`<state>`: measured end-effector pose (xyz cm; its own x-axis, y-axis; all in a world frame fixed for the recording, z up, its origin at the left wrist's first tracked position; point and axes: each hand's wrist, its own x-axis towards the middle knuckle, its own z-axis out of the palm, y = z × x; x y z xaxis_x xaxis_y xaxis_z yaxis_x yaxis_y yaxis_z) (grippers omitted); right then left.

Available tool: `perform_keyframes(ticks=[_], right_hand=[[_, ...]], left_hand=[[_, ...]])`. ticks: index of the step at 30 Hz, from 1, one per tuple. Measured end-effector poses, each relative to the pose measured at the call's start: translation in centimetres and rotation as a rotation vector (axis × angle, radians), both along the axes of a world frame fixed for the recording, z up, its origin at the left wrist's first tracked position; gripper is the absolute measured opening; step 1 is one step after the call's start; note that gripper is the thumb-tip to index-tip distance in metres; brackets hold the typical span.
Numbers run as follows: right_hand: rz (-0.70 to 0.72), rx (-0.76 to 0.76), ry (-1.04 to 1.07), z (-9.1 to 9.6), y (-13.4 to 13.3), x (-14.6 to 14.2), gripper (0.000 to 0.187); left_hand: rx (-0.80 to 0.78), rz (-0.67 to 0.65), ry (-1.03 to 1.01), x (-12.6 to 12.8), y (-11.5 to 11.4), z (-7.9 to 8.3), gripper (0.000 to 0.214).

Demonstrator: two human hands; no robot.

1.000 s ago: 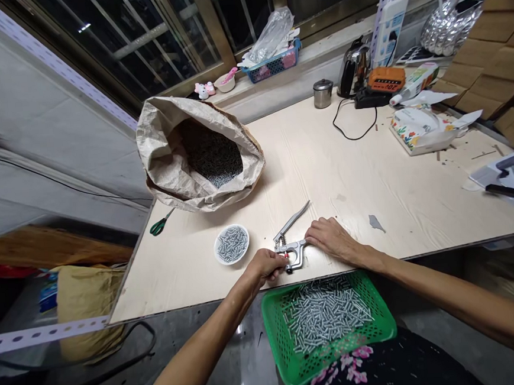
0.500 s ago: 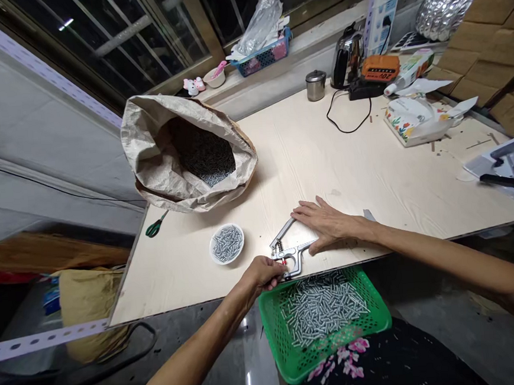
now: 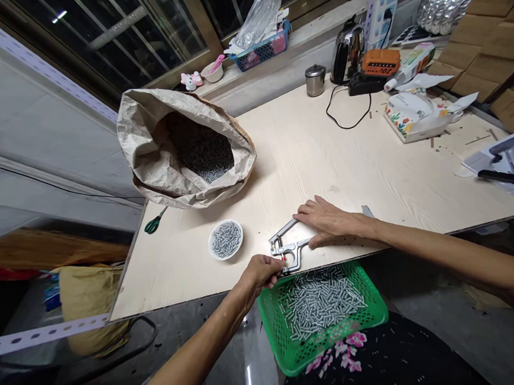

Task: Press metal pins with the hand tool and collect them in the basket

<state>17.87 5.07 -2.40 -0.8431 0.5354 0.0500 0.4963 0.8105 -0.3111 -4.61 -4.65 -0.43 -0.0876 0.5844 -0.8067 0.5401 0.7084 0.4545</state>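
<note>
A silver hand press tool [image 3: 288, 247] lies near the front edge of the pale wooden table [image 3: 370, 166]. My right hand [image 3: 325, 220] rests flat over its handles, fingers stretched out and pressing down. My left hand [image 3: 261, 272] is closed in a pinch at the tool's jaw, holding something too small to make out. Below the table edge, on my lap, sits a green basket [image 3: 373, 311] full of small metal cylinders. A small white dish [image 3: 226, 239] of the same metal pieces stands left of the tool.
A large paper sack [image 3: 146, 142] of metal parts stands at the back left, green scissors [image 3: 154, 223] beside it. A kettle [image 3: 347, 49], metal cup [image 3: 315, 80], black cord [image 3: 344, 117] and tissue pack [image 3: 411, 115] sit at the far right. Cardboard boxes [image 3: 489, 38] stand at the right.
My right hand moved from gripping the tool's lower handle to lying flat across both handles. My left hand stayed pinched at the jaw. The view shifted slightly.
</note>
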Motion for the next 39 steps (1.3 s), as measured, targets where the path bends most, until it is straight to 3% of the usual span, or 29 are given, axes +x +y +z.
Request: perform_keyframes(ticks=[2, 5, 8, 12, 17, 23, 28, 34, 37, 39], right_hand=[[-0.006, -0.003, 0.011, 0.1, -0.3, 0.0, 0.050], [-0.018, -0.002, 0.052, -0.2, -0.8, 0.0, 0.045], [-0.041, -0.013, 0.082, -0.7, -1.1, 0.0, 0.047], [-0.073, -0.100, 0.075, -0.6, -1.4, 0.2, 0.054], [-0.161, -0.134, -0.019, 0.7, -1.7, 1.0, 0.055], [-0.161, -0.066, -0.057, 1.0, -1.7, 1.0, 0.046], [-0.126, -0.005, -0.014, -1.0, -2.0, 0.5, 0.011], [-0.139, -0.038, 0.041, -1.2, -2.0, 1.0, 0.021], [-0.152, -0.033, 0.140, 0.0, -1.7, 2.1, 0.056], [-0.193, -0.027, 0.204, 0.8, -1.6, 2.8, 0.056]], left_hand=[[0.091, -0.094, 0.128, 0.0, -0.5, 0.5, 0.036], [0.516, -0.294, 0.423, 0.5, -0.8, 1.1, 0.031], [0.870, -0.552, 0.463, 1.9, 0.3, 0.9, 0.028], [0.919, -0.852, 0.370, 3.8, 3.0, -0.3, 0.059], [0.841, -1.005, 0.455, 4.3, 4.6, -0.4, 0.066], [0.847, -0.979, 0.428, 4.4, 4.8, 0.0, 0.041], [0.822, -0.882, 0.365, 4.7, 4.7, 0.0, 0.010], [0.835, -0.823, 0.379, 4.9, 4.4, -0.3, 0.011], [0.986, -0.680, 0.372, 3.7, 3.3, -0.3, 0.046], [1.086, -0.538, 0.399, 2.3, 1.9, 0.0, 0.043]])
